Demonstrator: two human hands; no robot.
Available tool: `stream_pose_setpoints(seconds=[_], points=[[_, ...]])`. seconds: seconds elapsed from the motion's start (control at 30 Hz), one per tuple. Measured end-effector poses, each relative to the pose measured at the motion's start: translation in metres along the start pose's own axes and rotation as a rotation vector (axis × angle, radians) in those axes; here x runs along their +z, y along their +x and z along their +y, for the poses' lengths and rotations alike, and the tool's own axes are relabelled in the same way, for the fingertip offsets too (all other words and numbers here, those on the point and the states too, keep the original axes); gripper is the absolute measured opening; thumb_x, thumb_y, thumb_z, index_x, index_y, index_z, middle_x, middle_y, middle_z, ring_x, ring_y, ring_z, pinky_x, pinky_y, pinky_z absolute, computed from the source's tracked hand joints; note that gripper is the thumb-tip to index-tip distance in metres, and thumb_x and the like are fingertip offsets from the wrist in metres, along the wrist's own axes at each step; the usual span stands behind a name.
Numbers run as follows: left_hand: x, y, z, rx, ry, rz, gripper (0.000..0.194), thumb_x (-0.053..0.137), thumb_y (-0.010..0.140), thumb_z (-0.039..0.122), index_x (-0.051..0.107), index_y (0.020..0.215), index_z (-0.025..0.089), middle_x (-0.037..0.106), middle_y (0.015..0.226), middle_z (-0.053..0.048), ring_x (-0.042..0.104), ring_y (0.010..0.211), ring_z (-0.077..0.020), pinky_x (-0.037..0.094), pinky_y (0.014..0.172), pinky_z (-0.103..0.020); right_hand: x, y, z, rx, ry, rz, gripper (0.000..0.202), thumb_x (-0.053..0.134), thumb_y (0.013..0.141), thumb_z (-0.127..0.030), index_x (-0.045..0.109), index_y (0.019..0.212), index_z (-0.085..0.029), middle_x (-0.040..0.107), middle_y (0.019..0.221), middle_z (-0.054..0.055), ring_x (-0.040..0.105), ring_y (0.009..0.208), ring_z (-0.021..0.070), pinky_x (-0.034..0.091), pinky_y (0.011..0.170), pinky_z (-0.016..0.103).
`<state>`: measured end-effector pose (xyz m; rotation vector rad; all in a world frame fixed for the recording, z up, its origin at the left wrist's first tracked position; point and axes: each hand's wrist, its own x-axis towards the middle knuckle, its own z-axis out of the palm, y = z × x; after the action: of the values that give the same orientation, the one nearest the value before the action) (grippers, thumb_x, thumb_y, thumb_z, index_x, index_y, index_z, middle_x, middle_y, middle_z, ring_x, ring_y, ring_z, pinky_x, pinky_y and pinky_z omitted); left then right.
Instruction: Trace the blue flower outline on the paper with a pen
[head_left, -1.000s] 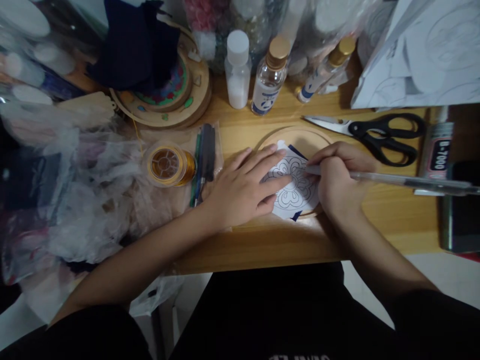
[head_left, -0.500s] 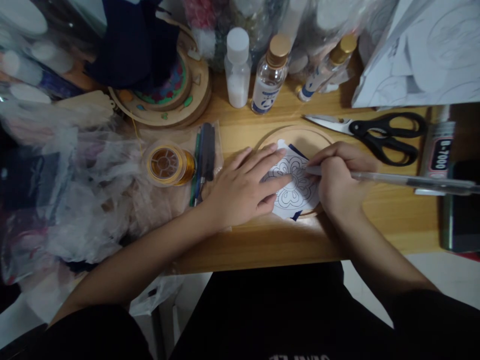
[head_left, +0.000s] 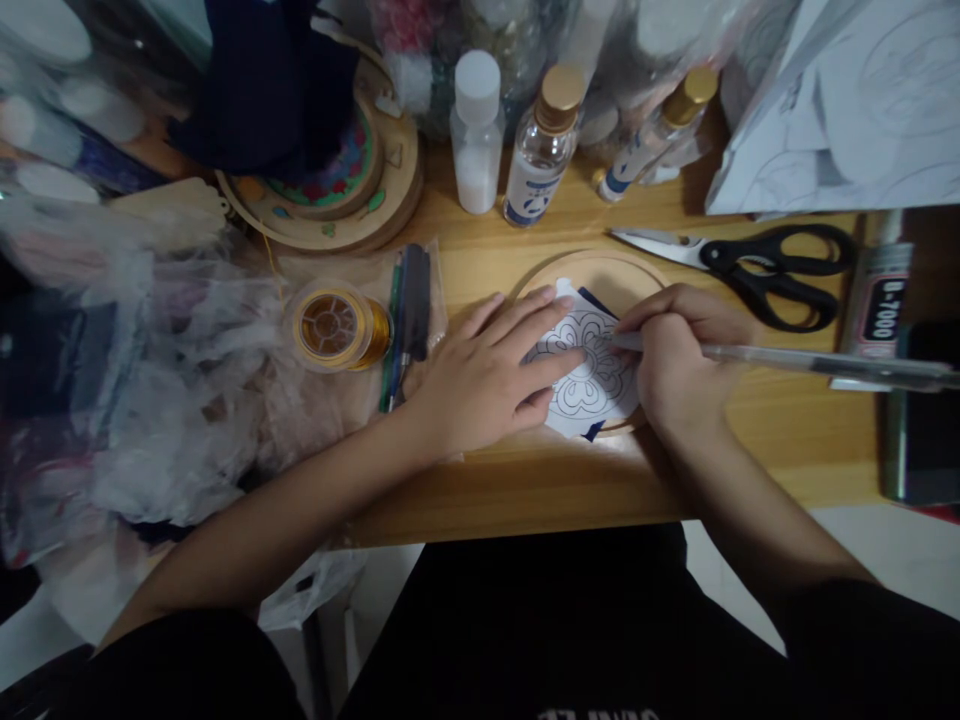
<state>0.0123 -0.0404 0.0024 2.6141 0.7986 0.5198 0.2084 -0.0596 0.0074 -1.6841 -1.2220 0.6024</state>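
A white paper with a printed flower pattern (head_left: 592,392) lies over dark blue fabric (head_left: 594,431) on a round wooden disc (head_left: 592,270). My left hand (head_left: 502,375) rests flat on the paper's left part, fingers spread and holding nothing. In my right hand (head_left: 679,360) is a pen (head_left: 810,362) with a clear barrel, gripped near its tip. The pen's tip touches or nearly touches the pattern right of its centre; which one I cannot tell. The barrel points out to the right, above the desk.
Black-handled scissors (head_left: 776,265) lie behind my right hand. At the right are a glue tube (head_left: 881,300) and a dark phone-like slab (head_left: 926,430). Bottles (head_left: 541,160) stand at the back. A spool of golden thread (head_left: 341,328), pens (head_left: 412,305) and plastic bags (head_left: 187,400) occupy the left.
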Motion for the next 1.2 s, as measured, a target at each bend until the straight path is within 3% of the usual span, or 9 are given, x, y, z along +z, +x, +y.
stream_pose_setpoints(seconds=[0.43,1.03,1.2], points=[[-0.0001,0.0007,-0.0002,-0.007,0.010,-0.005,0.032,0.067,0.093,0.021,0.070,0.124,0.024,0.055,0.154,-0.015,0.049,0.147,-0.0322,0.040,0.119,-0.055,0.0000,-0.0008,-0.0012,0.001,0.027,-0.011,0.026,0.047,0.067,-0.007,0.061,0.054,-0.026,0.059,0.052,-0.003,0.053,0.048,0.0148,0.044,0.051,0.030],[0.0002,0.0003,-0.0003,0.007,0.008,0.011,0.031,0.067,0.093,0.021,0.071,0.123,0.023,0.055,0.153,-0.016,0.049,0.147,-0.0323,0.040,0.119,-0.054,-0.0019,0.0013,-0.0011,-0.124,0.037,-0.096,0.026,0.049,0.067,-0.007,0.062,0.053,-0.024,0.062,0.053,-0.004,0.053,0.047,0.0126,0.040,0.048,0.028],[0.0015,-0.0001,-0.0011,0.004,0.006,0.008,0.031,0.067,0.093,0.022,0.070,0.124,0.023,0.054,0.154,-0.015,0.049,0.147,-0.0321,0.040,0.119,-0.054,-0.0012,0.0009,0.0005,-0.103,0.036,-0.065,0.025,0.050,0.068,-0.006,0.062,0.055,-0.024,0.060,0.053,-0.003,0.054,0.048,0.0133,0.041,0.049,0.029]])
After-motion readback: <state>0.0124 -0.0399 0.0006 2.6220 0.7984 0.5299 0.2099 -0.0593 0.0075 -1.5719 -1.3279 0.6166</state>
